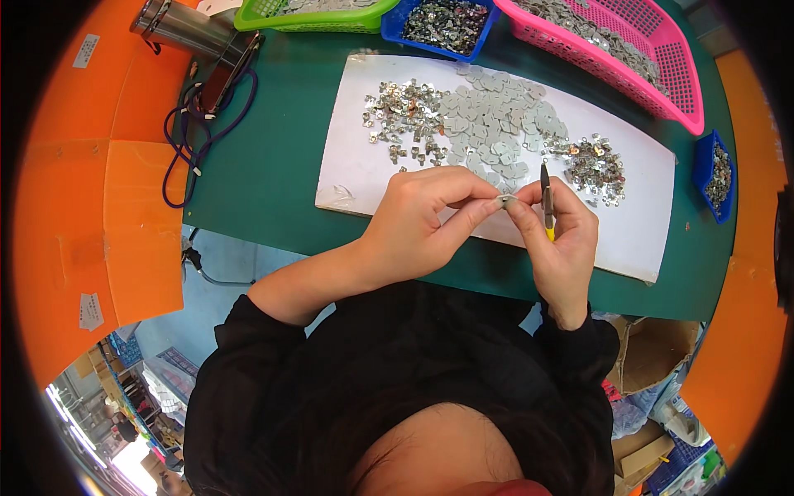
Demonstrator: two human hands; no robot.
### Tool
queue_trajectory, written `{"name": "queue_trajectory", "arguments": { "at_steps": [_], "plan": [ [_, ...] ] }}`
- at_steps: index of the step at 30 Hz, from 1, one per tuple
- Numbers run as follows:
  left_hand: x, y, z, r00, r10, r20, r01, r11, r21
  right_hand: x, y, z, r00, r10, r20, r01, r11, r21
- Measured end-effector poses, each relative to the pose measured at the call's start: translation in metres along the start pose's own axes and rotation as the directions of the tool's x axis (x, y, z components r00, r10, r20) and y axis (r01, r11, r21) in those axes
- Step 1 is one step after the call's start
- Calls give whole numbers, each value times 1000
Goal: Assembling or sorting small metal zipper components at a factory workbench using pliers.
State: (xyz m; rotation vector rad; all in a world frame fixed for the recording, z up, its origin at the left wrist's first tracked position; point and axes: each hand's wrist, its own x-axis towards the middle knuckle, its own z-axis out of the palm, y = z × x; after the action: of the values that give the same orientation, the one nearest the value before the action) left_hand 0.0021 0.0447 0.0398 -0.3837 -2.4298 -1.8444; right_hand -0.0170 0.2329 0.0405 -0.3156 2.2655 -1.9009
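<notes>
My left hand [430, 217] and my right hand [564, 252] meet above the near edge of a white board [347, 153]. Pinched between both sets of fingertips is a small grey plate [505, 199], mostly covered by the fingers. My right hand also keeps a pair of tweezers [546, 194] with a yellow end against its palm, dark tip pointing away from me. Just beyond the hands lies a heap of flat grey plates [496, 116]. Small shiny metal clips [405, 112] are spread to its left, and another pile of small metal parts [597, 168] lies to its right.
Along the far edge stand a green basket [318, 20], a blue tray [466, 55] of metal parts and a pink basket [662, 58]. A small blue bin [705, 161] sits at the right. A metal cylinder device [186, 31] with a dark cord [169, 157] occupies the far left.
</notes>
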Motion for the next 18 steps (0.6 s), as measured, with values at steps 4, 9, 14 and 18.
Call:
{"name": "queue_trajectory", "arguments": {
  "at_steps": [4, 9, 14, 18],
  "plan": [
    [3, -2, 5, 997, 61, -38, -60, 998, 21, 1, 2, 4, 998, -50, -27, 50, 998, -27],
    [7, -2, 7, 994, 108, -22, -105, 989, 108, 0, 3, 8, 1000, -29, -8, 28, 999, -32],
    [6, -2, 7, 994, 99, -39, -95, 989, 110, 0, -1, 6, 997, 36, 64, -40, 997, 62],
    [6, 5, -1, 991, 130, -2, -129, 986, 106, 3, -2, -18, 977, 22, 211, -16, 999, -29]
  ]
}}
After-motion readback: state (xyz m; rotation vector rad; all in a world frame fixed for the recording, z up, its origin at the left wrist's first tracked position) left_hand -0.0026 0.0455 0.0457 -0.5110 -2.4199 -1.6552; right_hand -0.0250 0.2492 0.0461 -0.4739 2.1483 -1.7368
